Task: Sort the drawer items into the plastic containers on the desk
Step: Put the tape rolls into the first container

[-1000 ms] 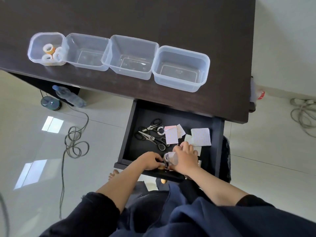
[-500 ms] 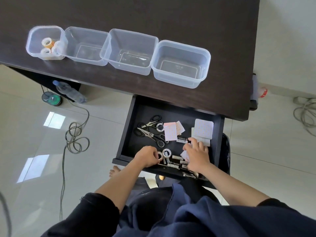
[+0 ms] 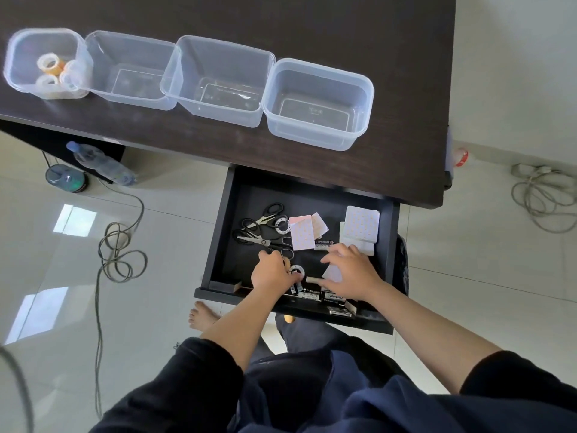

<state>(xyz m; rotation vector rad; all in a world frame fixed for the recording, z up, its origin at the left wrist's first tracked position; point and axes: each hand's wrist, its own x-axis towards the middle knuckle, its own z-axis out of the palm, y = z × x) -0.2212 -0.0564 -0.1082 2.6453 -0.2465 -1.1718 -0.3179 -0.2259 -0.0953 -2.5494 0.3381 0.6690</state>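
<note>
**A:** What are your fingers doing right now?

**B:** My left hand (image 3: 271, 271) is curled over the small clear tape roll (image 3: 296, 271) near the front of the open black drawer (image 3: 218, 245). I judge I'm closing on it, but my knuckles hide the contact, so I cannot tell whether I'm pinching it. My right hand (image 3: 351, 271) lies with its fingers spread and relaxed over a pale paper note (image 3: 332, 274), holding nothing.

**A:** What could go wrong?

**B:** The black cylindrical batteries (image 3: 315, 295) lie packed just beside my left fingers. A hurried grab could take 1 along with the tape, or send them rolling. The black-handled scissors (image 3: 262, 240) lie just beyond my left knuckles, so I could catch a handle as I lift.

**A:** And farther out?

**B:** The second patterned tape ring (image 3: 281, 222) sits among the scissor handles and is easily missed. On the dark wooden desk (image 3: 406, 89) stand 4 clear plastic containers in a row; only the leftmost small clear tub (image 3: 18, 51) holds tape rolls. It is the farthest reach, so I could drop this roll into the neighbouring empty clear container (image 3: 103, 45).
</note>
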